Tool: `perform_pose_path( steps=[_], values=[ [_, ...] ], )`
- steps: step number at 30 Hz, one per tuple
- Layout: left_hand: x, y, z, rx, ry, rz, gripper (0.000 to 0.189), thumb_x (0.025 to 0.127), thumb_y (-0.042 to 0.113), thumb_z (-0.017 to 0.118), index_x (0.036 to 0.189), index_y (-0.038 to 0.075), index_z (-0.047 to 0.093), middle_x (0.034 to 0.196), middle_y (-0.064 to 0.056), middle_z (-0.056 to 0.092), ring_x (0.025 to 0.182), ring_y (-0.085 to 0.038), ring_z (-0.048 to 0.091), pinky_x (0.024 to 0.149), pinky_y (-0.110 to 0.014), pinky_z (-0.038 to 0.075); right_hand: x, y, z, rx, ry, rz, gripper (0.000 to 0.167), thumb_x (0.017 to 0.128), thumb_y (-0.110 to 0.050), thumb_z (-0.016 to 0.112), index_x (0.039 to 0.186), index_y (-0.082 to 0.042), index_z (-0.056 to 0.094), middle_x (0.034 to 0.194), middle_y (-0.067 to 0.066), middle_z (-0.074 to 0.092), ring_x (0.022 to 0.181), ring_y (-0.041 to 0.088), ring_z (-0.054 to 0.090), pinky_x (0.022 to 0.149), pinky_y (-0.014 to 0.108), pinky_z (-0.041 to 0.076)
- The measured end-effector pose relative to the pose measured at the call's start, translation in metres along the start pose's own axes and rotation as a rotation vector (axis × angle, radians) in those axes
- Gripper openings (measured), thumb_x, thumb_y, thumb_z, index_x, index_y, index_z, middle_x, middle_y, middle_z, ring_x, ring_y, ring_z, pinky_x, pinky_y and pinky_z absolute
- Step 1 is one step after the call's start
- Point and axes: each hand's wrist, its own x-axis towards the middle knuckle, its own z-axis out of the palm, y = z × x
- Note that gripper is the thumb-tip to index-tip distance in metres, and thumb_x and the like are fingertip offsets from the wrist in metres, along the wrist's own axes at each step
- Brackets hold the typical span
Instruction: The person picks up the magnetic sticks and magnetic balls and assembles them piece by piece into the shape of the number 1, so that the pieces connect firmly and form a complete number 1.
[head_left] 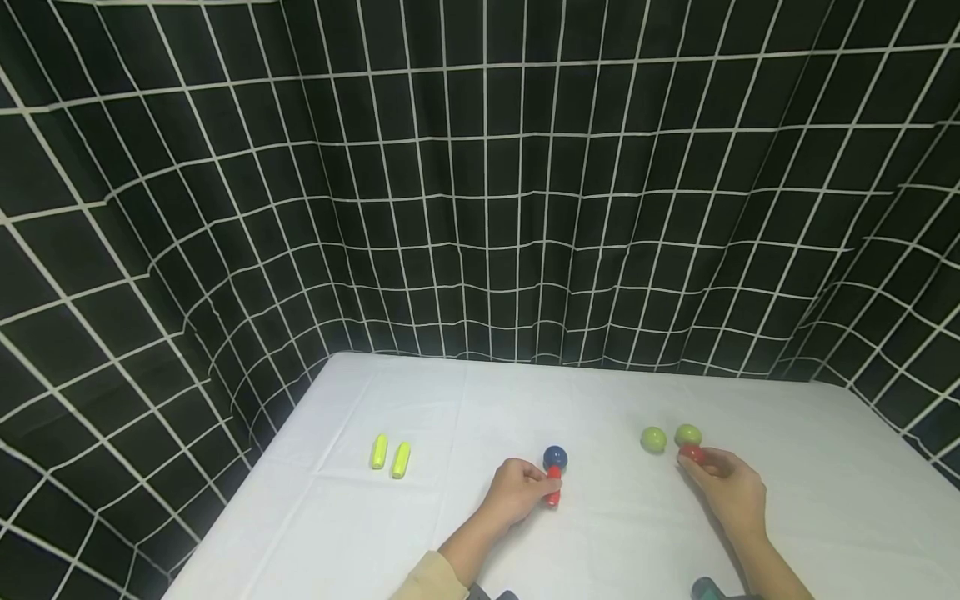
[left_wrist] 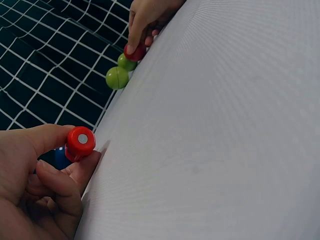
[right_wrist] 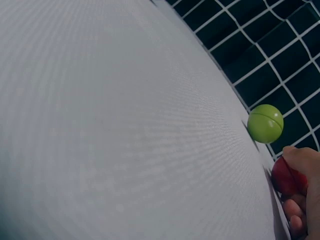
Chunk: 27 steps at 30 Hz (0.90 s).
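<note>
My left hand [head_left: 517, 492] pinches a short red cylinder [head_left: 553, 487], like a stubby highlighter, between thumb and fingers. Its round end with a pale dot faces the camera in the left wrist view. Just beyond it on the table lies a blue ball [head_left: 555, 457], partly covered by the hand in the left wrist view. On the right side, my right hand [head_left: 735, 492] holds a glossy red ball [right_wrist: 288, 177] by thumb and fingers. Close behind that ball is a green ball [head_left: 687, 434], and a second green ball [head_left: 653, 439] with a seam lies to its left.
Two yellow stubby cylinders [head_left: 379, 451] lie side by side on the left part of the table. A white cloth [head_left: 615, 533] covers the tabletop. Behind and at both sides hangs a black curtain [head_left: 502, 167] with a white grid.
</note>
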Motion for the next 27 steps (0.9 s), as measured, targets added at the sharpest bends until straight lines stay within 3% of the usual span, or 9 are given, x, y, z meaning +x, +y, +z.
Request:
perform_pose_path(
  steps=[9, 27],
  values=[
    [0.002, -0.001, -0.001, 0.003, -0.012, -0.009, 0.023, 0.077, 0.026, 0.073, 0.076, 0.004, 0.067, 0.059, 0.002, 0.057, 0.051, -0.007, 0.047, 0.046, -0.019, 0.039, 0.000, 0.001, 0.001, 0.002, -0.009, 0.019, 0.058, 0.086, -0.043, 0.062, 0.119, 0.004, 0.055, 0.111, 0.030, 0.060, 0.099, 0.041, 0.059, 0.081, 0.053, 0.047],
    [0.000, 0.000, -0.001, 0.004, 0.004, 0.003, 0.024, 0.077, 0.025, 0.072, 0.075, 0.002, 0.067, 0.058, 0.001, 0.056, 0.052, -0.008, 0.047, 0.047, -0.020, 0.039, -0.017, -0.011, -0.002, -0.003, -0.051, -0.012, 0.060, 0.083, -0.046, 0.065, 0.118, 0.003, 0.056, 0.097, 0.024, 0.065, 0.084, 0.033, 0.063, 0.072, 0.045, 0.051]
  ],
)
